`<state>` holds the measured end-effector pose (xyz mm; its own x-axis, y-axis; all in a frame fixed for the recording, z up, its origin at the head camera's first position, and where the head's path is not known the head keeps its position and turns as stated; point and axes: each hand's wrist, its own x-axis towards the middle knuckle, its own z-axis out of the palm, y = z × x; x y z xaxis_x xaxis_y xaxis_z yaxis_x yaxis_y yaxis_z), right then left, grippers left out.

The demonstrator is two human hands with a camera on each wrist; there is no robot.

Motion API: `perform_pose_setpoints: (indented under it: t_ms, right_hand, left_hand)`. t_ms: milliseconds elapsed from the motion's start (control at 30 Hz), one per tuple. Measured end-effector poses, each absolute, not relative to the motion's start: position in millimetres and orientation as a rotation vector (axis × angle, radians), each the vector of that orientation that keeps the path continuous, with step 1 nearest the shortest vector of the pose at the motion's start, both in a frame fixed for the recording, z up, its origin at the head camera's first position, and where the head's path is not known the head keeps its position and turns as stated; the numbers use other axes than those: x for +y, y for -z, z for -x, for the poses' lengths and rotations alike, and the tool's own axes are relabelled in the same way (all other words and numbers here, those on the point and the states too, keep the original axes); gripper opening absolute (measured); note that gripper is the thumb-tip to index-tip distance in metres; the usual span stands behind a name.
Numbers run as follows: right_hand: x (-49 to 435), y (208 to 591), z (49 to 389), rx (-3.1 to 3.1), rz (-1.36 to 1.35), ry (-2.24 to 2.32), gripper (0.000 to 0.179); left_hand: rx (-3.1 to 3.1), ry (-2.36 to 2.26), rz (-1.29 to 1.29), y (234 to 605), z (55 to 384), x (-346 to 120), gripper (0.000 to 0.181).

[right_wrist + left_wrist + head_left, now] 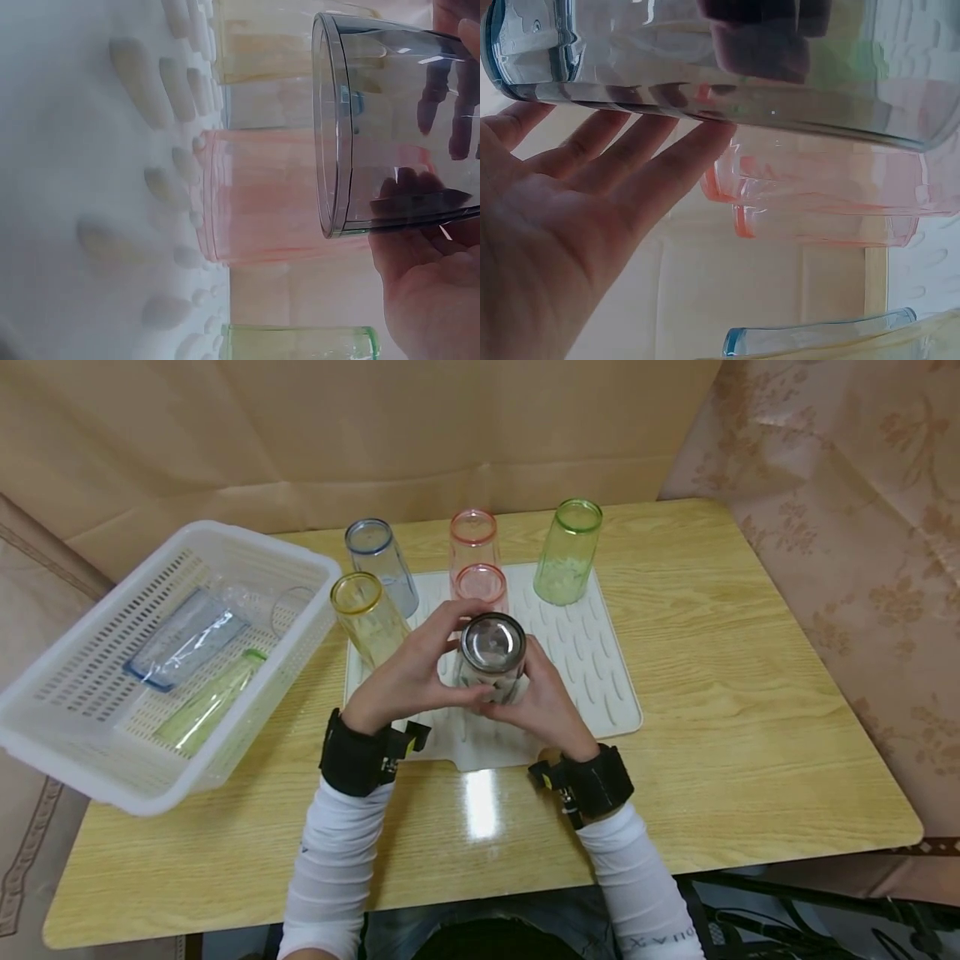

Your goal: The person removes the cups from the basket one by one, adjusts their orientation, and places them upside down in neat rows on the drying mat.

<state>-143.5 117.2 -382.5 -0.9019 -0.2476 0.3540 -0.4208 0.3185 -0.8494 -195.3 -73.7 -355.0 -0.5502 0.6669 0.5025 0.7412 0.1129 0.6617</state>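
Note:
A clear smoky-grey drinking glass (492, 647) is held base up between both hands, above the white drying mat (592, 660). My left hand (416, 672) grips its left side, with fingers and thumb spread around it; the left wrist view shows the fingers (649, 154) against the glass wall. My right hand (543, 702) holds the other side, its fingers (420, 255) touching the glass in the right wrist view. The glass's rim (330, 127) hangs apart from the mat. Just beyond are two pink glasses (474, 547), one in front of the other, upside down.
Left of the hands stand a yellow glass (371, 627) and a blue glass (386, 568); a green glass (567, 556) stands at the mat's back right. A white basket (258, 714) on the left holds a blue glass (187, 639) and a green glass (210, 706), lying down.

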Motion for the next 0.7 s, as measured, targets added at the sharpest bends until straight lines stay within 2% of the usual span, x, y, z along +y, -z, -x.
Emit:
perform_pose_setpoints:
  t_ms: [400,700]
  right_hand:
    - [130,381,149,-2.421,-0.579,-1.611,0.085]
    - [145,382,154,-2.396,-0.543,-1.603,0.083]
  left_hand:
    - [-2.325,1.425,1.369,361,197,-83,0.084]
    - [-2.396,1.359,1.269,373,198,-98,0.068]
